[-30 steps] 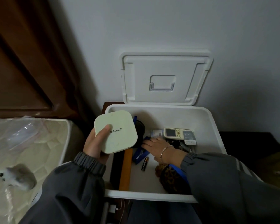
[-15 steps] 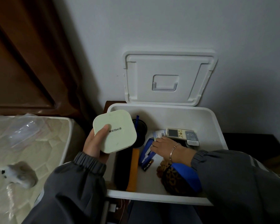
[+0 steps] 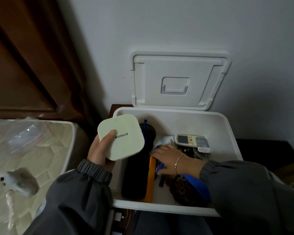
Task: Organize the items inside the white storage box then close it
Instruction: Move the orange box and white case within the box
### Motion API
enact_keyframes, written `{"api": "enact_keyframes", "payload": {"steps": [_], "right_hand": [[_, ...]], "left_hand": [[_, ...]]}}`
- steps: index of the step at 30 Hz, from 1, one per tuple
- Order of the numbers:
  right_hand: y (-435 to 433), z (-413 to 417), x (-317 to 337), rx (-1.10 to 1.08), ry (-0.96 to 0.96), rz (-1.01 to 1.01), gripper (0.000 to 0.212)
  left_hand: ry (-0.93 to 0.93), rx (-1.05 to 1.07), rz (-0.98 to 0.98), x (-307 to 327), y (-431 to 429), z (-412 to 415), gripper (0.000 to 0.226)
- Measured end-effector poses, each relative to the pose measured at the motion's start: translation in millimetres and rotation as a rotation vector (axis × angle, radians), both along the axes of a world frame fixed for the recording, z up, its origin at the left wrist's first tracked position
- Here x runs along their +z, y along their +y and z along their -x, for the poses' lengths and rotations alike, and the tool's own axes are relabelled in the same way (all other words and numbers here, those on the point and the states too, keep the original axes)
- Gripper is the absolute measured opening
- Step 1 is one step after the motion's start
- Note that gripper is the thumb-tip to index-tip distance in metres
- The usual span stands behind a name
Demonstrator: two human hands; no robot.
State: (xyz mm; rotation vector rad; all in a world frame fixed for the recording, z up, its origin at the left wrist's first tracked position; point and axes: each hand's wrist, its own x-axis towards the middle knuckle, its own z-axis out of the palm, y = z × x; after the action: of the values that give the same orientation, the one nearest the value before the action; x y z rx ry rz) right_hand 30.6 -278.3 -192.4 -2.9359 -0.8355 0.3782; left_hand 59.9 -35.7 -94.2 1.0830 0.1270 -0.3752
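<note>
The white storage box [image 3: 193, 122] stands open against the wall. Its lid [image 3: 180, 68] is raised upright at the far edge and leans on the wall.

Your left hand [image 3: 98, 153] is at the left rim of the box. Its fingers and thumb are curled round a square white device [image 3: 122, 138], with the thumb on the printed top face. The device is held above the far-left part of the interior, clear of the contents.

Your right hand [image 3: 170, 158] is inside the box near its middle, palm down, fingers straight and pointing left. The fingertips rest on a blue object [image 3: 159, 164] just right of an orange bar [image 3: 151, 178]. A bracelet [image 3: 178, 161] circles that wrist. The two hands are apart.

Contents:
- A long black flat item [image 3: 136, 175] lies along the left side, touching the orange bar.
- A white remote control [image 3: 187, 139] lies just beyond the right hand, on the far side.
- A brown patterned pouch [image 3: 183, 190] lies at the near right, partly under your right sleeve.
- A small dark stick-shaped item [image 3: 162, 181] lies just near of the right hand.

A mattress [image 3: 32, 150] lies left of the box.
</note>
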Motion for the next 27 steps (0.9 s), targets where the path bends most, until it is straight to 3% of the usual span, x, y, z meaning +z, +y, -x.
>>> {"api": "enact_keyframes", "payload": {"steps": [2, 5, 11, 14, 16, 18, 21, 24, 27], "right_hand": [[8, 2, 2, -0.077, -0.019, 0.042, 0.062], [23, 4, 9, -0.338, 0.119, 0.039, 0.057], [51, 14, 12, -0.771, 0.428, -0.319, 0.049], [64, 20, 18, -0.912, 0.536, -0.525, 0.034], [73, 22, 19, -0.954, 0.630, -0.718, 0.019], [84, 25, 24, -0.964, 0.709, -0.855, 0.020], [97, 25, 25, -0.864, 0.758, -0.785, 0.030], [100, 25, 24, -0.842, 0.854, -0.831, 0.036], [103, 23, 19, -0.850, 0.795, -0.772, 0.039]], "left_hand": [[-0.005, 0.012, 0.005, -1, 0, 0, 0.049], [-0.028, 0.012, 0.022, -2, -1, -1, 0.040], [-0.016, -0.018, -0.005, -2, 1, -1, 0.051], [-0.022, -0.007, 0.003, 0, 0, -1, 0.050], [-0.023, 0.006, 0.021, 0, 0, 0, 0.047], [-0.033, 0.002, 0.030, 1, 1, 0, 0.045], [-0.038, 0.006, -0.006, 4, 4, -2, 0.045], [-0.060, 0.029, -0.021, 4, 10, -4, 0.029], [-0.082, 0.054, -0.026, 4, 15, -6, 0.027]]}}
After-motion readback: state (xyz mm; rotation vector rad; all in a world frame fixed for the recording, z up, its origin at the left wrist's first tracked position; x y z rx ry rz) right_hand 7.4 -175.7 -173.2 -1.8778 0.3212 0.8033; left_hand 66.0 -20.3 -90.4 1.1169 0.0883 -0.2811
